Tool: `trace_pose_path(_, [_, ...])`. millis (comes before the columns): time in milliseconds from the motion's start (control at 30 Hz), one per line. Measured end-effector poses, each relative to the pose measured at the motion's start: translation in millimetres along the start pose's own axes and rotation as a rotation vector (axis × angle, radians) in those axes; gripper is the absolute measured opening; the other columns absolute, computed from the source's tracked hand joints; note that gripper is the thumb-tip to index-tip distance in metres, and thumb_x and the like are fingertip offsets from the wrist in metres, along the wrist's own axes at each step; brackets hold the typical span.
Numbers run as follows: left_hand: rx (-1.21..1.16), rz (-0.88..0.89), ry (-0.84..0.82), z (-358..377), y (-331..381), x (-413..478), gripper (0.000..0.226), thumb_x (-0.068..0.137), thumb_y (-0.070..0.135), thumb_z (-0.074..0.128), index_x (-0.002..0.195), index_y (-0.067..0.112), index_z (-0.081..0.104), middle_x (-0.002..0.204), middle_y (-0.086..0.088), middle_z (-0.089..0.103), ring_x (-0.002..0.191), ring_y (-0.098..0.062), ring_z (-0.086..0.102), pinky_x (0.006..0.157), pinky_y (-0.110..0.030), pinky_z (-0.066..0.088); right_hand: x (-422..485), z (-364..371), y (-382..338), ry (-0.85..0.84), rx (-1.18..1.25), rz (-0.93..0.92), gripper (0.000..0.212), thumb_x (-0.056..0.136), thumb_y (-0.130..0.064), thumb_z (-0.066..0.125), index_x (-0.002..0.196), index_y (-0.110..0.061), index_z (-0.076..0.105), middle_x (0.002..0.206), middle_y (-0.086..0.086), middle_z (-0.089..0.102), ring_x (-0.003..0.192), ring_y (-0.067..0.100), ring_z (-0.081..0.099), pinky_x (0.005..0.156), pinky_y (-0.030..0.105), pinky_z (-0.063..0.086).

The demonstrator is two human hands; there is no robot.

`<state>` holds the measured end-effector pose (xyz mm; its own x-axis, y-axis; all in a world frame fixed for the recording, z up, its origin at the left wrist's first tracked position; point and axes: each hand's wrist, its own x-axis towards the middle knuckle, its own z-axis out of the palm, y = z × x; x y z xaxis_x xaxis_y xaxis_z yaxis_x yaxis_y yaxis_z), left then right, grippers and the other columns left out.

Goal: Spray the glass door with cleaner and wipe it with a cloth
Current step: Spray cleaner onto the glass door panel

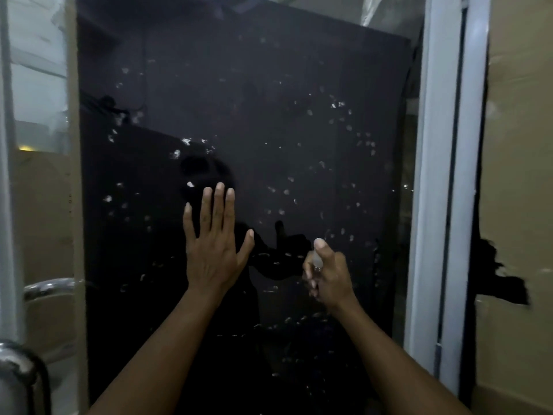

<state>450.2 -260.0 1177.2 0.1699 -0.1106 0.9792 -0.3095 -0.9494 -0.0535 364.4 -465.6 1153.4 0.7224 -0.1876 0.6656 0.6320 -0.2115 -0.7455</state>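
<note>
Bare forearms (179,339) reach up to the dark glass door (269,115), straight ahead and speckled with droplets (338,104) — left hand (217,250) flat on it, fingers spread, right hand (327,274) gripping a small spray bottle (316,259), finger atop — white frame (431,175) alongside.

spray bottle (316,259): almost swallowed by the right hand (327,275); only a pale neck shows, nozzle unreadable.
metal handle (18,372): cut off at the left and bottom edges.
glass door (239,115): top runs out of frame; behind it only dark, blurred shapes.
forearms (167,354): both cut off at the bottom.
</note>
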Motion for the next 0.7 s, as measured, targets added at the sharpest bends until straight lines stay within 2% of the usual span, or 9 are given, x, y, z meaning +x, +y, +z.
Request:
trace_pose_path(100, [0.005, 0.025, -0.003, 5.1, 15.5, -8.2, 0.080, 0.103, 0.049, 0.040, 0.164, 0.009, 0.007, 0.173, -0.009, 0.002, 0.160, -0.027, 0.003, 0.127, -0.058, 0.006, -4.9, -16.8, 12.9, 0.054, -0.030, -0.011, 0.073, 0.085, -0.071, 0.043, 0.048, -0.008, 0.049, 0.040, 0.004, 0.039, 0.034, 0.016, 0.036, 0.043, 0.021, 0.031])
trace_pose_path(267, [0.016, -0.017, -0.051, 15.7, 23.9, -19.4, 0.080, 0.104, 0.054, 0.033, 0.164, 0.008, 0.007, 0.173, -0.010, -0.001, 0.160, -0.028, 0.001, 0.127, -0.058, 0.004, -14.0, -28.4, 26.2, -0.058, -0.059, 0.109, 0.082, 0.085, -0.077, 0.043, 0.054, -0.001, 0.050, 0.043, 0.008, 0.040, 0.036, 0.016, 0.038, 0.044, 0.023, 0.035])
trace_pose_path(400, [-0.006, -0.016, -0.066, 17.7, 23.1, -25.7, 0.082, 0.104, 0.056, 0.031, 0.164, 0.008, 0.005, 0.173, -0.010, -0.003, 0.160, -0.028, 0.000, 0.127, -0.059, 0.002, -23.7, -32.0, 37.8, -0.131, -0.089, 0.123, 0.084, 0.088, -0.075, 0.045, 0.053, 0.002, 0.049, 0.042, 0.007, 0.041, 0.036, 0.017, 0.038, 0.044, 0.023, 0.034])
trace_pose_path(467, [-0.005, -0.024, -0.079, 18.0, 22.1, -30.6, 0.083, 0.103, 0.057, 0.031, 0.164, 0.008, 0.003, 0.173, -0.009, -0.005, 0.160, -0.028, -0.001, 0.127, -0.059, 0.001, -30.8, -32.7, 46.6, -0.144, -0.107, 0.126, 0.084, 0.090, -0.073, 0.045, 0.052, 0.003, 0.049, 0.041, 0.006, 0.040, 0.035, 0.017, 0.037, 0.044, 0.023, 0.033])
trace_pose_path(600, [0.001, -0.030, -0.098, 18.5, 20.0, -42.5, 0.084, 0.103, 0.059, 0.031, 0.164, 0.009, 0.000, 0.173, -0.009, -0.007, 0.160, -0.028, -0.003, 0.127, -0.060, 0.001, -50.0, -34.3, 65.2, -0.123, -0.171, 0.134, 0.077, 0.090, -0.071, 0.044, 0.049, -0.007, 0.050, 0.040, 0.002, 0.042, 0.035, 0.015, 0.038, 0.045, 0.023, 0.032])
trace_pose_path(700, [0.008, -0.038, -0.117, 17.3, 15.8, -54.0, 0.084, 0.104, 0.059, 0.030, 0.164, 0.009, -0.002, 0.173, -0.009, -0.006, 0.160, -0.029, -0.003, 0.127, -0.059, 0.000, -67.6, -34.2, 77.6, -0.145, -0.202, 0.179, 0.084, 0.091, -0.075, 0.043, 0.051, -0.001, 0.050, 0.042, 0.005, 0.043, 0.037, 0.016, 0.039, 0.046, 0.024, 0.035])
